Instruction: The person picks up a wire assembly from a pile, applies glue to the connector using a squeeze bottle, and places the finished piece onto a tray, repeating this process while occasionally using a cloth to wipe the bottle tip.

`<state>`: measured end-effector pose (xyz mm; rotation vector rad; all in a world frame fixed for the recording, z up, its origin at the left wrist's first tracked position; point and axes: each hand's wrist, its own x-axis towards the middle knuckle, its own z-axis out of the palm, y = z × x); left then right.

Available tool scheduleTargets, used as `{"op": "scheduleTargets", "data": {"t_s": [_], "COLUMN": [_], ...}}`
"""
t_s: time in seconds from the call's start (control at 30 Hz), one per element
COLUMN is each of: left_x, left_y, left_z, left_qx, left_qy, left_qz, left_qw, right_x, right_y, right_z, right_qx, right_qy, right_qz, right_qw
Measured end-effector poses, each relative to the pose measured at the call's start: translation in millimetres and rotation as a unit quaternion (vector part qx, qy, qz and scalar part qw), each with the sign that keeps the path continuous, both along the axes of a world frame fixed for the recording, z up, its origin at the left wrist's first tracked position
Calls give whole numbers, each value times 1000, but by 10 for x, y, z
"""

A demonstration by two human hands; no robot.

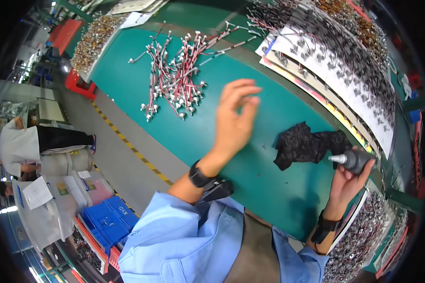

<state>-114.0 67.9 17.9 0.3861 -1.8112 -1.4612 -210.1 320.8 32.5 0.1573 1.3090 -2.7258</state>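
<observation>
My left hand (233,118) is raised over the green tabletop (212,127), fingers loosely bent and apart, with nothing visible in it. Beyond it to the left lies a loose pile of red, white and black wires with silver metal ends (182,80). At the right, my right hand (347,181) grips a dark squeeze bottle (356,161), tilted on its side. Its pale nozzle points left. Next to that nozzle a crumpled black cloth (300,144) rests on the table. Black bands are around both of my wrists.
White boards (335,70) carrying rows of wired metal parts line the right side. More small parts fill a tray (359,231) at the lower right and another (97,45) at the far left. A person (21,141) stands across the aisle, near blue crates (108,221).
</observation>
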Motion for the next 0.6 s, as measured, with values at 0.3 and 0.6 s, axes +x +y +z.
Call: {"op": "scheduleTargets", "data": {"t_s": [0.3,0.6], "left_x": [744,242], "left_y": [-678,-949], "left_z": [-20,-57], "left_qx": [-269,-468], "left_qy": [-282,-340], "left_qz": [232,190], "left_qw": [891,793], "right_x": [60,-42], "right_y": [350,325], "right_z": [-344,-476], "right_qx": [-46,-26], "right_qy": [-36,-40], "right_qz": [-3,-12], "right_qw": [998,999]}}
